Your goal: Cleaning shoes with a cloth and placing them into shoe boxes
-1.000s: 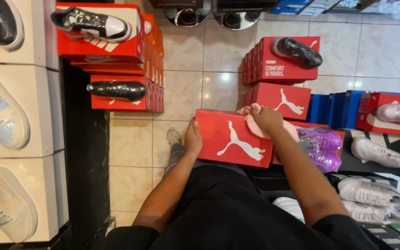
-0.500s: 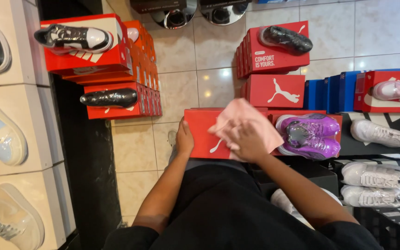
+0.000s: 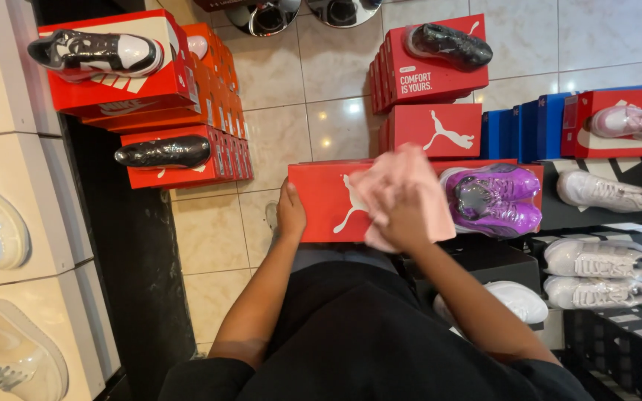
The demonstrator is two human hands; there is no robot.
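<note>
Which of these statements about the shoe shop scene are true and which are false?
1. The right hand presses a pink cloth onto the lid of a red shoebox. True.
2. The left hand holds a shoe. False: it rests on the left end of the red shoebox.
3. A purple shoe lies just to the right of the cloth. True.
4. The floor is covered in green carpet. False: it has light glossy tiles.
5. A black shoe sits on a stack of red boxes at the left. True.
</note>
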